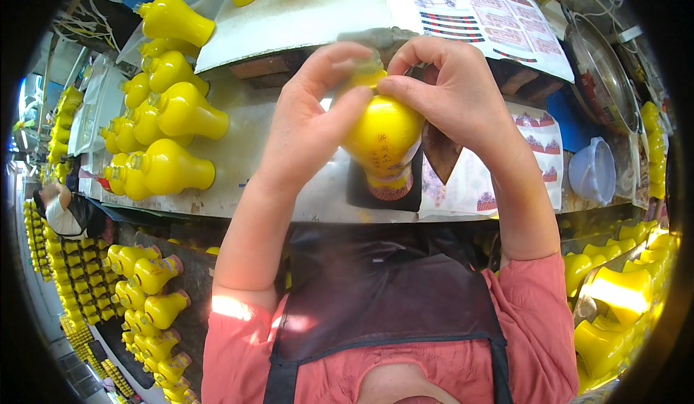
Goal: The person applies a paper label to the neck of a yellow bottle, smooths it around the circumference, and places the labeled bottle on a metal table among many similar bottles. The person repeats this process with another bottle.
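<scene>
In front of me a glossy yellow bottle (383, 125) with a clear glass neck stands over a dark pad (419, 187). It carries small dark lettering and a patterned band at its base. My left hand (318, 107) curls around the neck from the left, thumb on the shoulder and fingertips smeared by motion. From the other side my right hand (444, 82) presses bent fingers and thumb against the neck. Whether something thin lies between these fingers is hidden. Just right of the bottle is a dark pointed piece (441, 154).
Yellow bottles (181, 111) lie piled on the left of the bench. Printed decal sheets (484, 24) rest on the raised white board behind; another sheet (538, 136) lies to the right. A translucent bowl (593, 171) stands at the right edge. More bottles (155, 310) fill racks on both sides.
</scene>
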Demonstrator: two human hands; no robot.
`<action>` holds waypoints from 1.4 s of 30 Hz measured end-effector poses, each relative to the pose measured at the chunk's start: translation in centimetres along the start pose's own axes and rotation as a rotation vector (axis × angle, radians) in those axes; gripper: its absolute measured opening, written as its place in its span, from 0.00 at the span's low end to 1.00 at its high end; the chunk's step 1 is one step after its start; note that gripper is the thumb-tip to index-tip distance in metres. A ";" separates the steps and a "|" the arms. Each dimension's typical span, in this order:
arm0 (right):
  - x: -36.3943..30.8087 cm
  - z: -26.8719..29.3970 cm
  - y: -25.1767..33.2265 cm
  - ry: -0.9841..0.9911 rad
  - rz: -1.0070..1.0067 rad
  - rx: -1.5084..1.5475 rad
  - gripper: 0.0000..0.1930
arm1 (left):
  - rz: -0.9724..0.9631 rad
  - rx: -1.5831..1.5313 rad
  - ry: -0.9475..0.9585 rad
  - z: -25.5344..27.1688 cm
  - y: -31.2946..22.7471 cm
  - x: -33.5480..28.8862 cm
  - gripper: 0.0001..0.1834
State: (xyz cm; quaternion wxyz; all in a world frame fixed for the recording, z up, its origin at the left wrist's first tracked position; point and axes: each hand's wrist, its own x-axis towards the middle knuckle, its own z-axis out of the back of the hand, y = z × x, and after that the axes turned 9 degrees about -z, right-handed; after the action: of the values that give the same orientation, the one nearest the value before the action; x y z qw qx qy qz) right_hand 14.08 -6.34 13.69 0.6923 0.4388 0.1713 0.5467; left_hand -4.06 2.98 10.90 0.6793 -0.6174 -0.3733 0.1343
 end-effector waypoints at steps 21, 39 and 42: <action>-0.9 0.3 0.0 0.124 -0.345 0.274 0.16 | 0.045 -0.218 -0.085 -0.5 2.7 -1.2 0.21; -0.9 0.3 0.3 0.167 -0.415 0.328 0.15 | 0.043 -0.138 -0.037 0.0 2.2 -1.8 0.21; -1.1 0.4 0.2 0.200 -0.405 0.309 0.15 | -0.033 0.023 0.074 0.4 2.3 -1.9 0.22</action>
State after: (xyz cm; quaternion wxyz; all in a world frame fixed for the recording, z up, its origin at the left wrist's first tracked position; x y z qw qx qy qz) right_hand 13.84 -7.51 13.80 0.6920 0.4397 0.4046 0.4050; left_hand -5.02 2.51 8.03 0.7019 -0.6077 -0.3566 0.1043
